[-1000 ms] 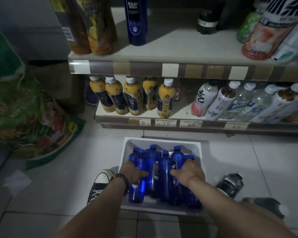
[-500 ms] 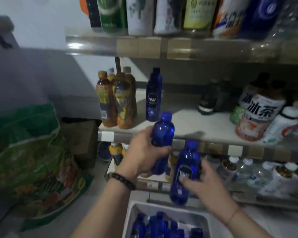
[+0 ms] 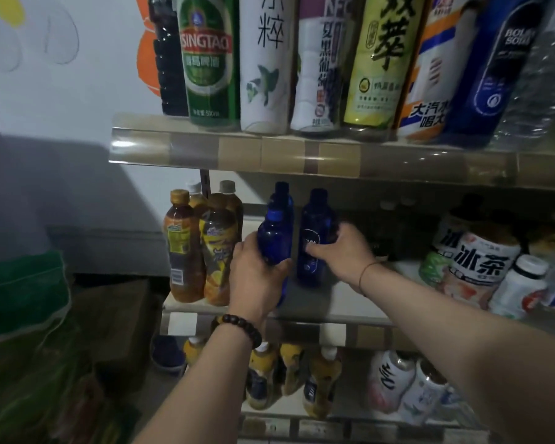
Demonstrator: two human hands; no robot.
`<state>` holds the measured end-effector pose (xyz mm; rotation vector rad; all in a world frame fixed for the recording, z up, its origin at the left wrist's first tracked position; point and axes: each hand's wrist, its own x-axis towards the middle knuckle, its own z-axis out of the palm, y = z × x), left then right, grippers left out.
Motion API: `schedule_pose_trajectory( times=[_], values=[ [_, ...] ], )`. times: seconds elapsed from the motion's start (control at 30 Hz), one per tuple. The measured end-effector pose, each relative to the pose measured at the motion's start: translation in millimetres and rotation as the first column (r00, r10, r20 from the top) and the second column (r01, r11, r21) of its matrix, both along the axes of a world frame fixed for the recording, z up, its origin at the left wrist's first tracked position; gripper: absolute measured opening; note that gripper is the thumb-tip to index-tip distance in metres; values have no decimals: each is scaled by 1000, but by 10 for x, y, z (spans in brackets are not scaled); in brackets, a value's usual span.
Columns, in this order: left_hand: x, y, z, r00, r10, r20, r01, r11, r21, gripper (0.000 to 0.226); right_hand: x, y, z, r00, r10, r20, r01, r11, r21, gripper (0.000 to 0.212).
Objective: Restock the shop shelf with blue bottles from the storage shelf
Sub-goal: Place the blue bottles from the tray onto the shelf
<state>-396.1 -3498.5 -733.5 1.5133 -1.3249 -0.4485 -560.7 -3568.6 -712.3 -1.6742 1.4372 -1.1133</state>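
My left hand (image 3: 256, 277) grips a blue bottle (image 3: 274, 238) by its lower body, holding it upright over the front of the middle shelf (image 3: 311, 304). My right hand (image 3: 343, 251) is wrapped round a second blue bottle (image 3: 314, 235), whose base stands on the shelf a little further in. Behind the left bottle a third blue bottle (image 3: 282, 195) stands on the shelf, mostly hidden.
Brown tea bottles (image 3: 202, 248) stand close to the left of my left hand. White-labelled bottles (image 3: 481, 261) and dark bottles crowd the shelf's right. Cans and cartons (image 3: 302, 65) line the shelf above, yellow bottles (image 3: 292, 376) the one below. A green sack (image 3: 23, 315) lies at left.
Both hands lifted a blue bottle each out of the white box on the floor and carried them up and forward onto the middle shelf. The box has left the view.
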Motion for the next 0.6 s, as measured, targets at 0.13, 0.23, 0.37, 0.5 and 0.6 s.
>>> schedule_pose_trajectory(
  times=[0.13, 0.23, 0.37, 0.5, 0.6],
  values=[
    [48, -157, -103, 999, -15, 45, 15, 1000, 2, 49, 99, -218, -195, 997, -64, -51, 64, 998, 13, 14],
    [67, -220, -129, 998, -17, 63, 16, 1000, 24, 51, 149, -379, -239, 992, -114, -54, 116, 992, 45, 13],
    [86, -249, -179, 994, 14, 110, -16, 1000, 17, 50, 181, -507, -136, 994, -97, -50, 102, 987, 121, 18],
    [84, -249, -174, 993, 20, 117, -21, 1000, 9, 48, 171, -591, -65, 998, -40, -53, 45, 995, 94, 18],
    [77, -245, -164, 996, 40, 84, -42, 999, 22, 49, 200, -586, -46, 998, -10, -58, 16, 995, 94, 34]
  ],
)
